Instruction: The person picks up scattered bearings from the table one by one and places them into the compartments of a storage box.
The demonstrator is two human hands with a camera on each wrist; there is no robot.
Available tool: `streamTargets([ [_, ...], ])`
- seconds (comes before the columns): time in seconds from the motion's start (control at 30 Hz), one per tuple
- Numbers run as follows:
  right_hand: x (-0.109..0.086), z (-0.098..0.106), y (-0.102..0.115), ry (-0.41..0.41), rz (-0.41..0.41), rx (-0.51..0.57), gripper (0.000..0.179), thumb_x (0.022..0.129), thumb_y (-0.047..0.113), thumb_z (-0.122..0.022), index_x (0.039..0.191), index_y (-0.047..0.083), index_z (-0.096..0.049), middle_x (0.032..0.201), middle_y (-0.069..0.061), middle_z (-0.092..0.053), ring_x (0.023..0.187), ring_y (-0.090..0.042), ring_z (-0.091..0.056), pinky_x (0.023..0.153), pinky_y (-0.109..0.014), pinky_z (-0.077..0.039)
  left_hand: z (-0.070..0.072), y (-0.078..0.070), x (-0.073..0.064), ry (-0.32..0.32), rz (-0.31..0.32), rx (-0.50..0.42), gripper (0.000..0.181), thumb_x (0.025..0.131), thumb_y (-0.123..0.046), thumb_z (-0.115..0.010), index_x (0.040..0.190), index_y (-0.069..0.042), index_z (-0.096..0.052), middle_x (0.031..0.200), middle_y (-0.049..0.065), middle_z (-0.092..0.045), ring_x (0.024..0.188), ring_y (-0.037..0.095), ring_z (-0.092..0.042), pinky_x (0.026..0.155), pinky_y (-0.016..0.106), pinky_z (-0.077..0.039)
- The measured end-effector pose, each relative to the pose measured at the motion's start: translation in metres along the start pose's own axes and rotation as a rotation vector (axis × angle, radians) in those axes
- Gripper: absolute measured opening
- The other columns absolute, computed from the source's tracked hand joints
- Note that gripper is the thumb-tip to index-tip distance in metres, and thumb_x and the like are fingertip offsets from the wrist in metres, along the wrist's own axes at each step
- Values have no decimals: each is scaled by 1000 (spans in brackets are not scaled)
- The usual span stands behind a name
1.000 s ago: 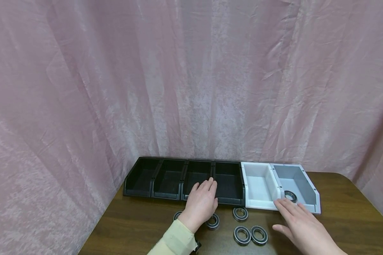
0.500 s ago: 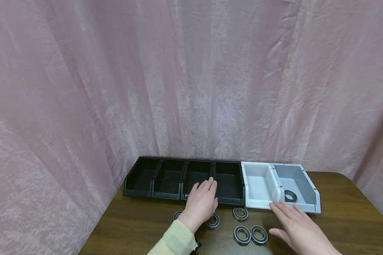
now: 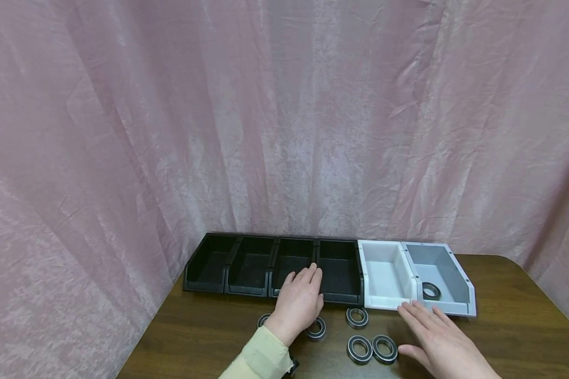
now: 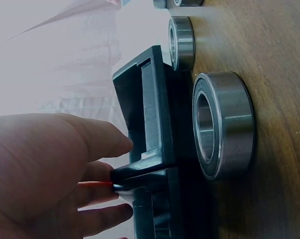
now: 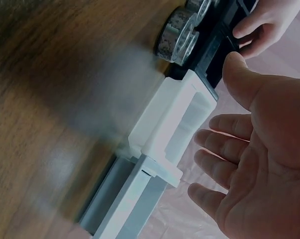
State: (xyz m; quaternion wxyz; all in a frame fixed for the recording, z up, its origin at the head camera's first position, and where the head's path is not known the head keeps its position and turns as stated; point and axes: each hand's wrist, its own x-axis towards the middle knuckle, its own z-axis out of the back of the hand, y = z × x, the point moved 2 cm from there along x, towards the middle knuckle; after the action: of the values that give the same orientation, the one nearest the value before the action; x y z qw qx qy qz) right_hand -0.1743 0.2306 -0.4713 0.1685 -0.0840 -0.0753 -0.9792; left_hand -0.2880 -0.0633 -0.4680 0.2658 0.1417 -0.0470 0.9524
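Observation:
My left hand (image 3: pixel 297 302) lies over the front of the black bins (image 3: pixel 340 271), fingers extended along the divider between two of them. In the left wrist view its fingertips (image 4: pixel 121 144) are right at that divider, with a steel ball bearing (image 4: pixel 224 124) standing just in front. My right hand (image 3: pixel 443 337) is held out with nothing in it, fingertips close by the front corner where the white bin (image 3: pixel 388 271) meets the grey bin (image 3: pixel 441 266). Inside the grey bin lies one bearing (image 3: pixel 431 291). Left of the right thumb, two bearings (image 3: pixel 385 349) sit side by side.
Another bearing (image 3: pixel 357 318) lies before the black bins' right end. One more (image 3: pixel 263 320) is partly hidden by the left hand. All bins stand in a row on the wooden table (image 3: pixel 507 295), backed by a pink curtain (image 3: pixel 284 121).
My right hand has drawn slightly left and back from the grey bin, uncovering more of the bearing inside. The left hand and the bearings on the table have stayed put.

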Motion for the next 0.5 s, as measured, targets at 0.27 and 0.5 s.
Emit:
streamTargets([
  [0.27, -1, -4, 0, 22, -6, -1, 75, 93, 52, -86, 149, 5, -68, 153, -14, -65, 146, -38, -58, 120, -64, -41, 0, 0, 0, -1, 0, -10, 60, 103, -33, -80, 154, -6, -63, 162, 14, -58, 143, 29, -62, 117, 57, -50],
  [0.5, -3, -7, 2, 0, 3, -15, 75, 93, 54, -85, 149, 6, -68, 153, -13, -65, 145, -37, -59, 126, -54, -37, -1, 1, 1, 3, -1, -11, 60, 103, -33, -80, 154, -6, -63, 163, 14, -57, 143, 29, -62, 117, 57, -50],
])
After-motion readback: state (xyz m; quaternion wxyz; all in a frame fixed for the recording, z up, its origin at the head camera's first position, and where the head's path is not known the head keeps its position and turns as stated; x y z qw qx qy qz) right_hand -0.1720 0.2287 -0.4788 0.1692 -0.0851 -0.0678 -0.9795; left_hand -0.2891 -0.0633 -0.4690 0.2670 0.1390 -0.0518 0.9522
